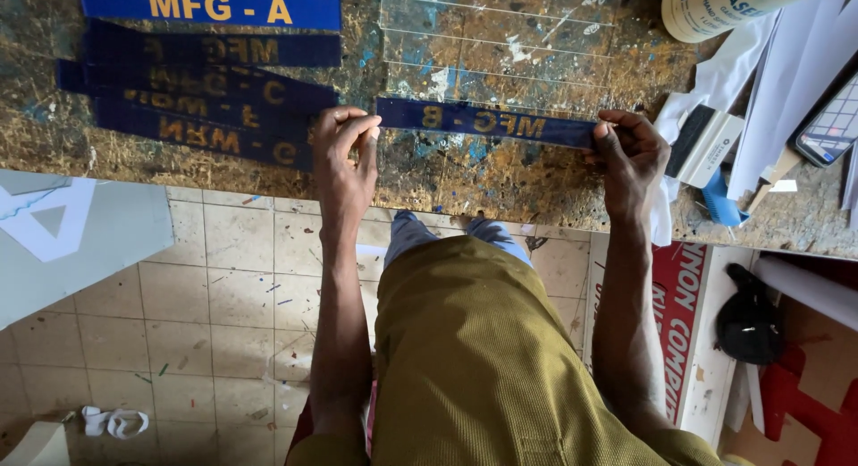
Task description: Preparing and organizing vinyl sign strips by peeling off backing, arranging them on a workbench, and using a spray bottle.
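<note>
Head view, looking down over a workbench.

- Bench (500,176): worn board top, blotched with blue and pale paint, front edge toward the person.
- Strip (483,121): long, narrow, dark blue with gold lettering seen reversed; lies flat on the bench near its front edge, stretched between both hands.
- Left hand (344,158): fingers curled closed, pinching the strip's left end between thumb and fingertips.
- Right hand (630,153): fingers bent closed over the strip's right end, gripping it against the bench.
- Stack of strips (201,104): several like blue strips overlapping, just left of the left hand; one more strip (210,5) lies apart above them, lettering upright.
- Clear sheet (500,37): scored in parallel lines, just beyond the held strip.
- Roll (742,6): cream tube, top right corner.
- Squeegee (706,144): white with a dark edge, just right of the right hand, on white papers (786,64).
- Phone (831,126): at the right edge, screen lit.
- Floor (223,296): pale tiles, littered with scraps; grey panel (80,243) at left.
</note>
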